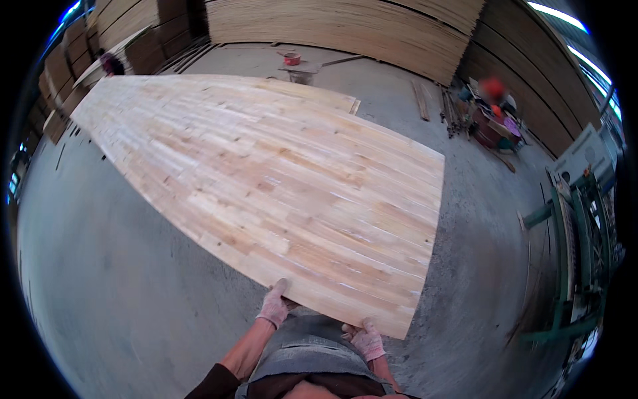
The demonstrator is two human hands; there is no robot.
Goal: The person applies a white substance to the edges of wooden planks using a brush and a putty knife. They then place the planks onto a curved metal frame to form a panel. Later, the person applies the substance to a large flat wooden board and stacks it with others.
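A large pale wooden panel (286, 193), made of many joined strips, stretches from just in front of me to the far left. My left hand (274, 304), in a light knitted glove, grips its near long edge with the thumb on top and the fingers hidden underneath. Farther right on that edge, close to the panel's near corner, my gloved right hand (365, 339) holds on as well, thumb on the upper face. White streaks run along several of the strip joints. Beyond the panel's back edge, part of another board (356, 105) shows.
Tall stacks of boards (345, 30) line the back. A red pot (292, 59) stands on a small stand (302, 69) behind the panel. Mixed items fill a heap around a dark red tub (488, 133). A green metal machine (575, 246) stands at right. Another person (111, 64) is at the far left.
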